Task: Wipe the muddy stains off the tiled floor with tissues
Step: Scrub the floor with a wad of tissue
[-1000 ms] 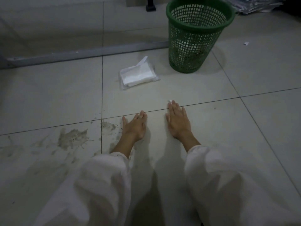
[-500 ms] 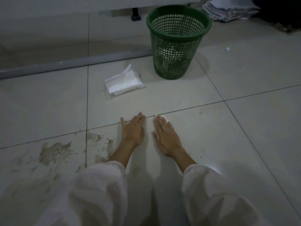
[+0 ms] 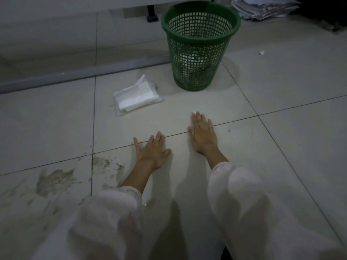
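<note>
My right hand (image 3: 203, 134) lies flat on the pale tiled floor, fingers straight, pressing a white tissue (image 3: 193, 112) of which only a corner shows past the fingertips. My left hand (image 3: 153, 152) rests flat on the floor to its left, fingers spread and holding nothing. Brown muddy stains (image 3: 54, 181) cover the tile at the lower left, and more mud (image 3: 107, 164) lies just left of my left wrist. A pack of white tissues (image 3: 136, 96) in clear wrap lies on the floor beyond both hands.
A green mesh waste basket (image 3: 199, 44) stands at the back with crumpled paper inside. A grey metal bar (image 3: 84, 74) runs along the floor at the back left. A stack of papers (image 3: 262, 8) sits at the far right. A paper scrap (image 3: 262, 52) lies nearby.
My right hand has slid forward and to the right across the grout line with the tissue under it. The left hand stays planted. The view shifted slightly.
</note>
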